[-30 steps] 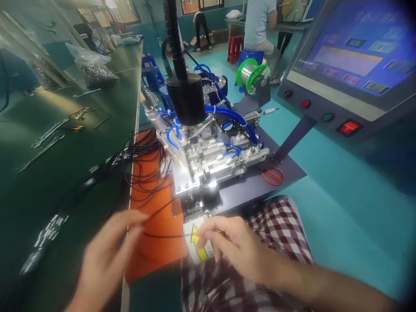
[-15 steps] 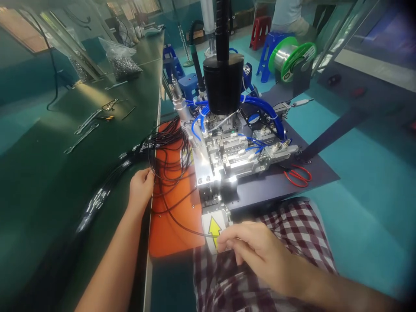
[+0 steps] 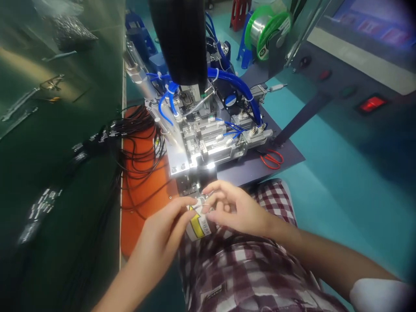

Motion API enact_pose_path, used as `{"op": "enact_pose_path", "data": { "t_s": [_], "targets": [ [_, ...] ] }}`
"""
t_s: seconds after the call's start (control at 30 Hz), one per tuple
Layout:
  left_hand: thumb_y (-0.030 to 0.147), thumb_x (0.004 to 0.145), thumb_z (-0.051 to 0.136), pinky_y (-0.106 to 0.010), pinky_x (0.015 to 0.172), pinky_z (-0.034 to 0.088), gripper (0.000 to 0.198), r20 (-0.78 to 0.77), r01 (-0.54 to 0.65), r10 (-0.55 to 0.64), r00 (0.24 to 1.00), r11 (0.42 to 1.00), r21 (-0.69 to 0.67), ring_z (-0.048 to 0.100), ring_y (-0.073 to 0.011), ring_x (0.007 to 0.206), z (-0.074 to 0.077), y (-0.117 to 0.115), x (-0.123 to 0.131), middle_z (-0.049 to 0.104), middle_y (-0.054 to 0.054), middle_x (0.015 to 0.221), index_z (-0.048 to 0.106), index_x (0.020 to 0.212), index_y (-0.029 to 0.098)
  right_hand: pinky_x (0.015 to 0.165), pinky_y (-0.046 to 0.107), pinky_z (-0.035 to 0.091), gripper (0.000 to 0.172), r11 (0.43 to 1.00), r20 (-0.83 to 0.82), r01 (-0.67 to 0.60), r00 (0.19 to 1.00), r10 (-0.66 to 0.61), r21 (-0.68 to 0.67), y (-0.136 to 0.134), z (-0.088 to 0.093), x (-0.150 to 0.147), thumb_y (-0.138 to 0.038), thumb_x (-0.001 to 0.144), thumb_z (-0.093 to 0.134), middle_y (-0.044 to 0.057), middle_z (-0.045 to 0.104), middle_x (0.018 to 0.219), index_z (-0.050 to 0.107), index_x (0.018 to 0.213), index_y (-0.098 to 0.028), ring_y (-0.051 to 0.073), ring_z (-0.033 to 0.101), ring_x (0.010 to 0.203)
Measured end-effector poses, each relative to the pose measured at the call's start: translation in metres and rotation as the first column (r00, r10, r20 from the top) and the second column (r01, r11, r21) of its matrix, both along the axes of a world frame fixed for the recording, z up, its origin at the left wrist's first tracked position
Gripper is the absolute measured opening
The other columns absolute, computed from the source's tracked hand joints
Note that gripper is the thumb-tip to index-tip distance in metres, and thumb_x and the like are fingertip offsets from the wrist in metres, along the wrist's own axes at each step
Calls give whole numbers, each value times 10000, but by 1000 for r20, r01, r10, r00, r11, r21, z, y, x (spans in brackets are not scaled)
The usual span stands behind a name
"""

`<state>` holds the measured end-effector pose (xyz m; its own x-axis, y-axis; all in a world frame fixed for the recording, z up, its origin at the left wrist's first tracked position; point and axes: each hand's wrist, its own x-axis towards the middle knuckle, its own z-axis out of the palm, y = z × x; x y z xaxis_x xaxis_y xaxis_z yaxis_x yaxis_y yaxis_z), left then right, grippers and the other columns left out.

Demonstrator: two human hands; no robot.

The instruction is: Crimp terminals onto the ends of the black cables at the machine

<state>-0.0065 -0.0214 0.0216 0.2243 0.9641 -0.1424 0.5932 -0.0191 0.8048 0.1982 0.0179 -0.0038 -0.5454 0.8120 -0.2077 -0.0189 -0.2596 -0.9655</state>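
Note:
Both hands meet at the front of a metal machine, over a white label with a yellow arrow. My left hand comes in from the left, its index finger and thumb drawn together around a thin wire end. Facing it from the right, my right hand has curled fingers, with thumb and forefinger closing on the same pale, thin wire. The fingers hide most of this wire. Left of the machine, a tangle of black cables lies across an orange board.
A dark green table runs along the left with wrenches on it. A black lamp-like cylinder hangs over the machine. Red-handled scissors lie on the machine base. Behind stand a wire spool and a control panel.
My left hand has left the black cable bundle and come right to the arrow label. My right hand has moved slightly up beside it. The view has turned rightward and down.

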Motion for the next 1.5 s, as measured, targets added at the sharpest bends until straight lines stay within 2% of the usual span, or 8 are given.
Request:
{"op": "enact_pose_path", "data": {
  "t_s": [0.17, 0.3, 0.4, 0.53, 0.67, 0.8, 1.17, 1.5],
  "targets": [
    [436, 950, 558, -243, 592, 459, 246, -36, -80, 82, 996, 996, 34, 667, -207, 821, -9, 8, -5, 677, -15, 789, 689, 889, 237, 460, 200, 380, 177, 988, 55, 114, 992, -109, -99, 3, -3, -5, -285, 824, 722, -40, 613, 716, 627, 921, -170, 62, 503, 492],
    [436, 942, 569, -232, 535, 436, 229, -30, -72, 72, 997, 997, -7, 626, -185, 747, -7, 10, 2, 686, -21, 826, 688, 966, 242, 460, 193, 409, 83, 981, 4, 157, 987, -158, -114, 8, -3, -13, -218, 836, 683, -33, 632, 700, 620, 821, -167, 59, 497, 487],
    [442, 902, 631, -230, 524, 442, 238, 38, -129, 130, 991, 991, -20, 602, -170, 687, -5, 14, 9, 687, -23, 825, 686, 1026, 245, 468, 187, 436, 84, 980, -48, 141, 988, -149, -142, 11, -3, -13, -214, 859, 662, -31, 641, 729, 604, 819, -168, 54, 491, 491],
    [481, 879, 658, -217, 470, 379, 289, 222, -202, 250, 942, 954, -219, 504, -123, 531, -5, 20, 16, 615, 3, 662, 682, 992, 216, 463, 182, 441, 150, 970, -87, 167, 979, -184, -176, 12, -8, -16, -286, 868, 696, -40, 634, 725, 600, 854, -173, 50, 488, 482],
    [490, 840, 712, -196, 445, 306, 397, 383, -200, 382, 841, 877, -437, 420, -90, 488, -9, 22, 16, 563, 33, 627, 632, 1112, 212, 445, 171, 430, 235, 953, -84, 206, 970, -229, -224, 11, -14, -23, -335, 822, 761, -40, 623, 696, 597, 826, -167, 50, 494, 480],
    [460, 842, 722, -192, 446, 289, 383, 450, -179, 449, 772, 833, -524, 374, -72, 460, -12, 23, 11, 554, 47, 593, 599, 1103, 208, 446, 174, 441, 214, 946, -64, 232, 966, -252, -226, 10, -16, -26, -328, 832, 746, -39, 624, 694, 600, 841, -171, 50, 479, 474],
    [422, 867, 689, -189, 435, 285, 377, 487, -129, 394, 779, 861, -491, 366, -67, 433, -13, 23, 10, 606, 33, 590, 537, 1137, 207, 459, 202, 366, 170, 974, 79, 226, 971, -227, 28, 12, -13, -25, -328, 866, 681, -22, 617, 728, 666, 919, -167, 60, 449, 501],
    [451, 872, 680, -189, 420, 256, 377, 473, -123, 377, 797, 867, -484, 351, -77, 430, -13, 20, 10, 556, 52, 562, 522, 1129, 225, 450, 193, 376, 154, 974, 28, 197, 980, -195, -112, 15, -11, -28, -296, 869, 654, -12, 633, 696, 603, 801, -168, 63, 442, 487]
  ]
}}
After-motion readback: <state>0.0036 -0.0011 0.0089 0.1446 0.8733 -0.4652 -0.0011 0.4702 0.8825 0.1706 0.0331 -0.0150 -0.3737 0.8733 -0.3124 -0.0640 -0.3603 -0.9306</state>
